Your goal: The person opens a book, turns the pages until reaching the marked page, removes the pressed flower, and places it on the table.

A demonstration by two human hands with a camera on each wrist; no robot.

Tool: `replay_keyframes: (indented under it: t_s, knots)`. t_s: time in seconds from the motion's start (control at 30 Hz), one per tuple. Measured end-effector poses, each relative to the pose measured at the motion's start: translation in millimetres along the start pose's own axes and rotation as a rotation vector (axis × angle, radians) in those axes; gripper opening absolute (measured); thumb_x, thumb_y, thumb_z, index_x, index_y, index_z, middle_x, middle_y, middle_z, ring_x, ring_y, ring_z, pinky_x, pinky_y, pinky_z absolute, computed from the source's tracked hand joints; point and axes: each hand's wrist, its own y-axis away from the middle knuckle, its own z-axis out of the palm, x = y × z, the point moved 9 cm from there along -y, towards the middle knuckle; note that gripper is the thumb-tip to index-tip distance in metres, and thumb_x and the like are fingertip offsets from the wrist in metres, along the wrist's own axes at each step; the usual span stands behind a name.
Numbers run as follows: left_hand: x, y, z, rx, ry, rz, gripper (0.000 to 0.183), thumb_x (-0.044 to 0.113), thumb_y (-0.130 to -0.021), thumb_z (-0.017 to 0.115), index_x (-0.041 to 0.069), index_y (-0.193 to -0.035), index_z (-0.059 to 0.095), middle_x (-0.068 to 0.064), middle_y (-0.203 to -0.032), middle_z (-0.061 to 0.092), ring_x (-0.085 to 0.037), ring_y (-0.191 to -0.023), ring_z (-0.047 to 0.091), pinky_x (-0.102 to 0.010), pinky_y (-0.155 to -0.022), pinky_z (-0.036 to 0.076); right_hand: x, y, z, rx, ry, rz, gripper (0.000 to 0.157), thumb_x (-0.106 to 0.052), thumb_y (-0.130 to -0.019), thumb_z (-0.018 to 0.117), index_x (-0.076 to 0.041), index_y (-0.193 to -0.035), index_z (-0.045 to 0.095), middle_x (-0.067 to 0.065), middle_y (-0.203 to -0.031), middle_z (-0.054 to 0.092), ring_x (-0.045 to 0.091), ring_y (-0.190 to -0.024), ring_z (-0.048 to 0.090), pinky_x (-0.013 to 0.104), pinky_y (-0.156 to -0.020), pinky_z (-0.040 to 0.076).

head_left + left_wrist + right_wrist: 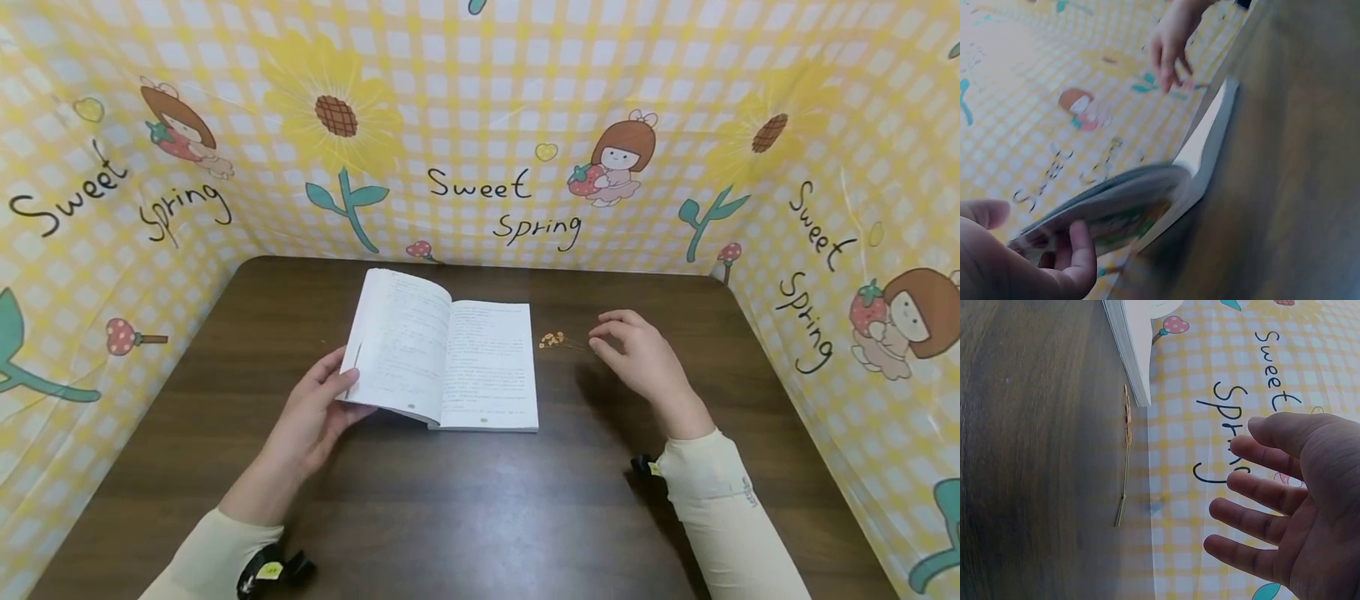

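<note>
An open book (491,367) lies on the dark wooden table, its left part lifted and tilted. My left hand (311,408) grips that part by its outer edge, thumb on the page and fingers beneath. In the left wrist view the raised pages (1129,194) curve up from the spine, and a colourful cover shows below them. To the right of the book lies a small sprig of dried yellow-orange flowers (553,339) with a thin stem. Over the stem end hovers my right hand (641,358), apart from it; the right wrist view shows its fingers (1266,490) spread, holding nothing.
Yellow-and-white checked cloth (480,100) with printed flowers and lettering walls in the table (480,500) at the back and both sides. A black strap (262,571) sits at the left wrist, another dark band (643,467) at the right.
</note>
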Motion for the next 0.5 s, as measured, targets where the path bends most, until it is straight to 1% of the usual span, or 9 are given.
replay_keyframes:
  t_s: [0.07,0.13,0.2,0.3,0.4,0.5]
  knots:
    - [-0.6,3.1,10.4,-0.029,0.028,0.03,0.068,0.008,-0.103,0.059,0.016,-0.162,0.026,0.0,-0.139,0.056,-0.014,-0.11,0.067,-0.04,-0.089,0.057,0.7,0.0,-0.9,0.003,-0.004,-0.001,0.027,-0.031,-0.102,0.065,-0.012,-0.117,0.074,0.008,-0.142,0.057,0.034,-0.129,0.056,0.056,-0.101,0.048]
    - [-1.2,4.6,18.1,-0.038,0.047,0.058,0.072,0.002,-0.102,0.06,0.019,-0.163,0.025,-0.005,-0.148,0.049,-0.016,-0.115,0.066,-0.041,-0.091,0.058,1.5,0.0,-1.1,0.002,-0.005,-0.001,0.026,-0.032,-0.102,0.065,-0.013,-0.117,0.074,0.008,-0.142,0.057,0.034,-0.13,0.056,0.056,-0.101,0.048]
    - [-1.3,5.0,22.7,-0.027,0.065,0.083,0.074,-0.004,-0.101,0.058,0.02,-0.163,0.026,-0.01,-0.153,0.043,-0.018,-0.117,0.066,-0.042,-0.09,0.058,2.1,0.0,-0.7,0.0,-0.006,-0.002,0.026,-0.032,-0.102,0.065,-0.013,-0.117,0.074,0.008,-0.142,0.057,0.034,-0.13,0.056,0.056,-0.101,0.047]
    - [-1.9,4.5,26.4,0.0,0.088,0.112,0.073,-0.009,-0.1,0.055,0.017,-0.163,0.027,-0.013,-0.155,0.04,-0.019,-0.118,0.066,-0.042,-0.089,0.059,3.1,0.0,0.1,-0.006,-0.009,-0.001,0.026,-0.032,-0.102,0.065,-0.013,-0.117,0.074,0.008,-0.143,0.057,0.035,-0.13,0.056,0.057,-0.102,0.047]
    - [-1.7,4.6,30.0,0.016,0.065,0.133,0.069,-0.007,-0.101,0.055,0.015,-0.161,0.029,-0.014,-0.154,0.043,-0.019,-0.12,0.066,-0.043,-0.089,0.058,4.2,0.4,0.2,-0.01,-0.014,0.002,0.026,-0.031,-0.102,0.065,-0.013,-0.118,0.074,0.008,-0.143,0.056,0.035,-0.131,0.055,0.058,-0.103,0.046]
    - [0.9,5.3,33.9,0.023,0.004,0.161,0.065,-0.004,-0.101,0.057,0.013,-0.16,0.033,-0.016,-0.153,0.046,-0.02,-0.119,0.066,-0.043,-0.089,0.058,5.0,0.2,-1.3,-0.012,-0.015,0.005,0.025,-0.031,-0.102,0.065,-0.013,-0.118,0.074,0.009,-0.144,0.056,0.035,-0.132,0.054,0.058,-0.104,0.046]
